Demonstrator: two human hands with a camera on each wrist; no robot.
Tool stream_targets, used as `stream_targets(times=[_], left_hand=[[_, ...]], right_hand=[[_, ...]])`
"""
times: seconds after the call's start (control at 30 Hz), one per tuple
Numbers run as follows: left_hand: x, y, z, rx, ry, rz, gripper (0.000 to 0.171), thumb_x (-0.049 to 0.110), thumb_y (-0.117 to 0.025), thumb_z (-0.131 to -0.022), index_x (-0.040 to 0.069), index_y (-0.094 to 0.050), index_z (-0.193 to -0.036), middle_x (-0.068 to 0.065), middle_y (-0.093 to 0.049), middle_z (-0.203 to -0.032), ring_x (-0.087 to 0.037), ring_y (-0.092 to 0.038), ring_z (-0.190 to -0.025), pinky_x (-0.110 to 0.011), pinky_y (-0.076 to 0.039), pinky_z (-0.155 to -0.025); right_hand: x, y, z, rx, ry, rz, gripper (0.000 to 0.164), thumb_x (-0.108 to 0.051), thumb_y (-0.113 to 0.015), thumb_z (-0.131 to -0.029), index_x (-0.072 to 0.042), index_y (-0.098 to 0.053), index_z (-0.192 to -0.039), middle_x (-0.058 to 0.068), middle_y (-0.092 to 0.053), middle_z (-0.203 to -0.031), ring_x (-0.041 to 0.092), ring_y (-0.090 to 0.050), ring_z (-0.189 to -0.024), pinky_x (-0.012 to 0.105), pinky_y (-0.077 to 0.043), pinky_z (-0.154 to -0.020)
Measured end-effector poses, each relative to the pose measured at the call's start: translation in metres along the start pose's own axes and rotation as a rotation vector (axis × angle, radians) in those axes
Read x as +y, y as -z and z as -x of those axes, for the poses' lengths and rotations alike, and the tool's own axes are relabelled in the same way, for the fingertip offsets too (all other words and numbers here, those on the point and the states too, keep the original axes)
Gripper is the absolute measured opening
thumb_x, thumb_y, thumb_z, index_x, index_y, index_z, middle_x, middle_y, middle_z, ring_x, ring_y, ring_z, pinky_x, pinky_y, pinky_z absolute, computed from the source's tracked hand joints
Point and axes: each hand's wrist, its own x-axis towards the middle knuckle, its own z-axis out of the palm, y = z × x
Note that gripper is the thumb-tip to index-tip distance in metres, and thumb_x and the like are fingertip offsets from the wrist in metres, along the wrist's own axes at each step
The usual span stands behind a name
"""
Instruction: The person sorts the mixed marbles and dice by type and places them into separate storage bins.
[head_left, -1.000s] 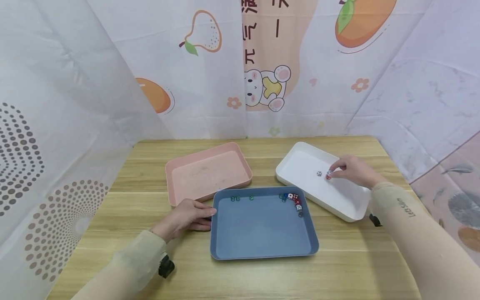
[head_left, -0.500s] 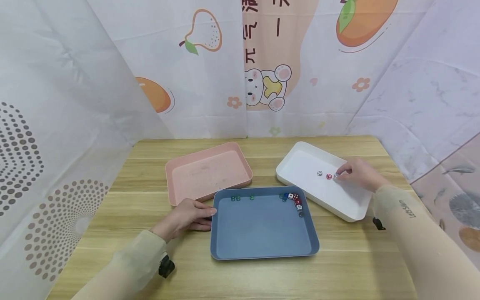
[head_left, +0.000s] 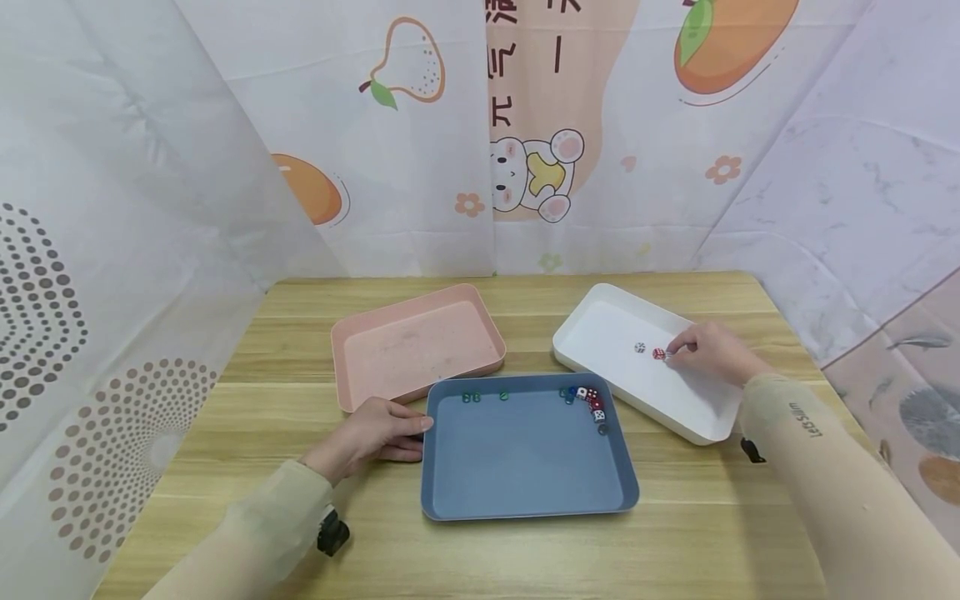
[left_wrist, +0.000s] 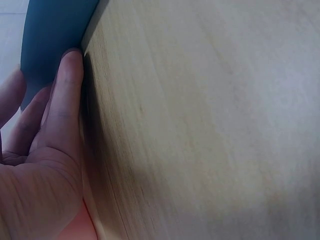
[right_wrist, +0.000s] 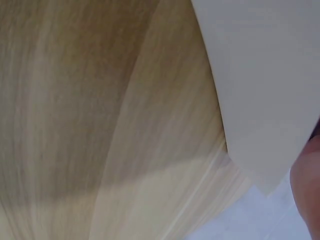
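Observation:
My left hand [head_left: 380,432] holds the left side of the blue tray [head_left: 528,510], thumb at the rim and fingers against the outer wall. In the left wrist view, those fingers [left_wrist: 67,85] lie along the wall's foot. Inside the white tray [head_left: 600,333], my right hand [head_left: 708,348] pinches a whitish die [head_left: 667,357] low over the floor, close beside a red die [head_left: 657,353]. A clear-looking die [head_left: 640,347] lies a little to their left. The right wrist view shows mostly the white tray's outer wall [right_wrist: 265,85], with part of a finger at the right edge.
Several red, white and blue dice [head_left: 592,400] crowd the blue tray's far right corner. Green dice [head_left: 471,397] lie along its far wall. A pink tray [head_left: 416,337] stands behind it on the wooden table [head_left: 360,533]. Printed curtains [head_left: 420,208] hang behind the table.
My right hand has set the red die down, moved right to a whitish die, then brought that die left against the red one. The left hand keeps its place on the blue tray.

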Motion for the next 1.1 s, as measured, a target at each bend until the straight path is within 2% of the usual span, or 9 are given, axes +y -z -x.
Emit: stream_targets(times=[0.17, 0.33, 0.47, 0.57, 0.73, 0.83, 0.97, 1.1], left_hand=[[0.000, 0.000, 0.000, -0.006, -0.004, 0.001, 0.041, 0.020, -0.076, -0.095, -0.011, -0.069, -0.121, -0.019, -0.075, -0.107, -0.027, -0.076, -0.089, -0.043, -0.064, -0.083], [0.000, 0.000, 0.000, -0.001, -0.002, -0.002, 0.040, 0.020, -0.076, -0.094, -0.010, -0.070, -0.120, -0.019, -0.076, -0.106, -0.027, -0.076, -0.088, -0.043, -0.064, -0.083], [0.001, -0.001, 0.000, -0.001, -0.007, -0.004, 0.040, 0.020, -0.076, -0.095, -0.011, -0.069, -0.120, -0.019, -0.076, -0.106, -0.026, -0.076, -0.088, -0.043, -0.064, -0.082], [0.001, -0.001, 0.001, -0.004, -0.017, -0.005, 0.041, 0.019, -0.075, -0.095, -0.012, -0.068, -0.121, -0.019, -0.075, -0.106, -0.027, -0.076, -0.087, -0.043, -0.064, -0.082], [0.002, -0.002, 0.001, 0.012, -0.006, -0.010, 0.039, 0.018, -0.075, -0.095, -0.012, -0.068, -0.120, -0.018, -0.076, -0.105, -0.026, -0.076, -0.087, -0.042, -0.064, -0.082], [0.003, -0.003, 0.001, 0.034, 0.000, -0.018, 0.038, 0.018, -0.076, -0.095, -0.011, -0.069, -0.119, -0.017, -0.076, -0.104, -0.026, -0.076, -0.085, -0.042, -0.064, -0.081], [0.004, -0.004, 0.001, 0.059, -0.006, -0.031, 0.039, 0.018, -0.077, -0.093, -0.011, -0.069, -0.119, -0.016, -0.076, -0.103, -0.024, -0.076, -0.083, -0.041, -0.065, -0.080], [0.007, -0.003, 0.004, 0.061, -0.022, -0.048, 0.040, 0.018, -0.077, -0.093, -0.012, -0.068, -0.119, -0.018, -0.076, -0.103, -0.026, -0.076, -0.083, -0.041, -0.065, -0.079]], right_hand=[[0.000, -0.001, -0.001, 0.003, 0.006, -0.003, 0.021, -0.019, -0.077, -0.090, -0.006, -0.079, -0.107, 0.019, -0.072, -0.114, 0.030, -0.062, -0.101, 0.039, -0.050, -0.085], [-0.002, 0.002, 0.002, -0.012, -0.005, -0.020, 0.029, -0.025, -0.077, -0.091, -0.006, -0.077, -0.113, 0.019, -0.070, -0.114, 0.030, -0.059, -0.098, 0.038, -0.048, -0.082], [-0.005, 0.006, 0.008, -0.003, -0.022, -0.046, 0.035, -0.029, -0.074, -0.095, -0.005, -0.074, -0.120, 0.014, -0.066, -0.102, 0.028, -0.055, -0.093, 0.036, -0.045, -0.077], [-0.005, 0.007, 0.011, 0.019, -0.029, -0.053, 0.036, -0.030, -0.069, -0.099, -0.005, -0.072, -0.125, 0.011, -0.064, -0.101, 0.027, -0.054, -0.093, 0.036, -0.045, -0.078], [-0.014, 0.009, 0.015, 0.021, -0.024, -0.068, 0.040, -0.037, -0.064, -0.102, -0.008, -0.071, -0.128, 0.011, -0.072, -0.114, 0.025, -0.063, -0.097, 0.040, -0.052, -0.085], [-0.025, 0.009, 0.018, 0.000, -0.033, -0.120, 0.038, -0.038, -0.064, -0.102, -0.008, -0.072, -0.125, 0.008, -0.073, -0.100, 0.021, -0.064, -0.088, 0.036, -0.053, -0.078], [-0.041, 0.007, 0.021, -0.035, -0.050, -0.235, 0.034, -0.038, -0.066, -0.101, -0.009, -0.074, -0.117, 0.008, -0.067, -0.080, 0.023, -0.061, -0.073, 0.031, -0.051, -0.063], [-0.055, 0.000, 0.024, -0.106, -0.037, -0.353, 0.033, -0.041, -0.067, -0.099, -0.009, -0.074, -0.106, 0.009, -0.067, -0.074, 0.025, -0.062, -0.063, 0.032, -0.054, -0.060]])
